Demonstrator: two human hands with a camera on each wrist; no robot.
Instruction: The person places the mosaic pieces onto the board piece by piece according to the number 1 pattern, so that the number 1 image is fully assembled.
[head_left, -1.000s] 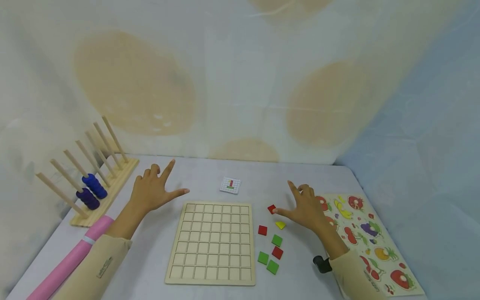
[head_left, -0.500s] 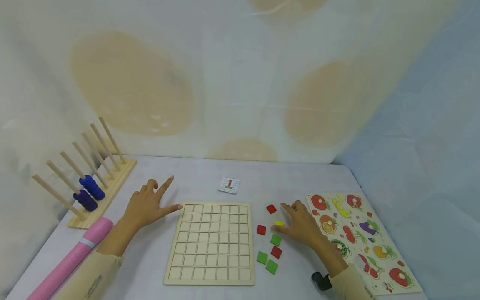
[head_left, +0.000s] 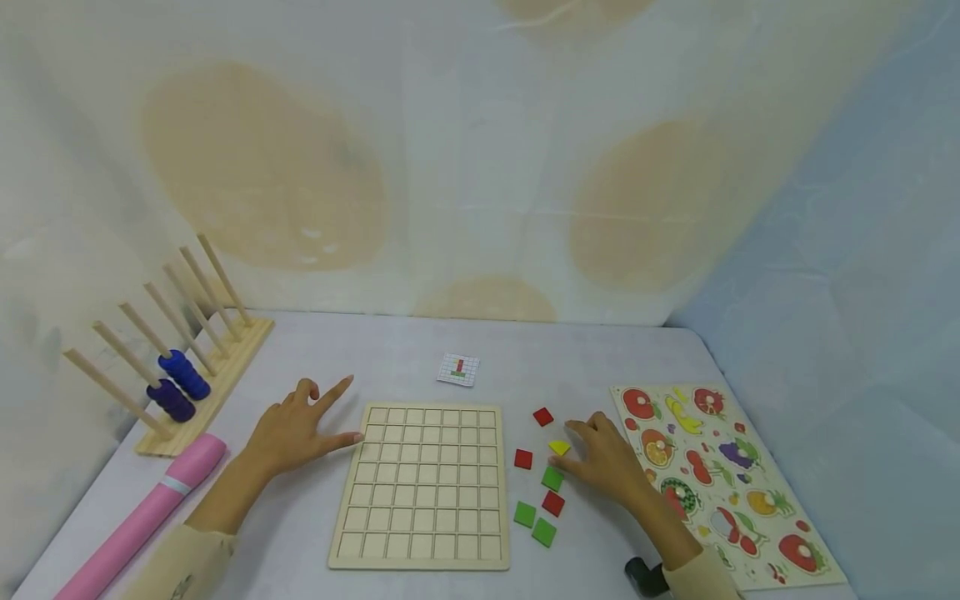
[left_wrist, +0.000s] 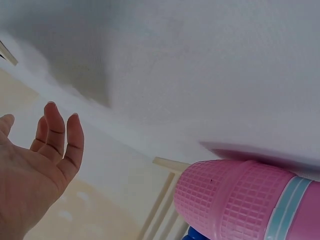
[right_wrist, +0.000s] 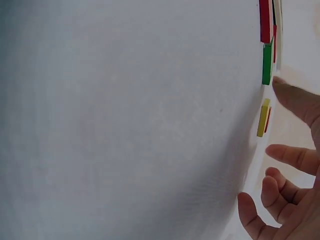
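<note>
My left hand (head_left: 288, 433) hovers at the left edge of the wooden grid board (head_left: 420, 487), thumb and index finger spread, holding nothing. In the left wrist view its fingers (left_wrist: 55, 132) are loosely bent. My right hand (head_left: 606, 460) is beside the yellow piece (head_left: 559, 448), with thumb and index finger apart on either side of it; whether they touch it I cannot tell. Around it lie a red tile (head_left: 543, 417), another red tile (head_left: 523, 459), a green tile (head_left: 552, 478), a third red tile (head_left: 553, 503) and two more green tiles (head_left: 543, 532).
A small pattern card (head_left: 458, 370) lies behind the board. At left stand a wooden peg rack (head_left: 225, 367) with blue rings (head_left: 183, 374) and a pink cylinder (head_left: 142, 525). A fruit puzzle board (head_left: 720, 475) lies at right, near a black object (head_left: 643, 577) by the right wrist.
My right hand has come down and toward me, from the far red tile to the yellow piece, its finger gap narrowing. The left hand has drifted slightly lower. The tiles stay put.
</note>
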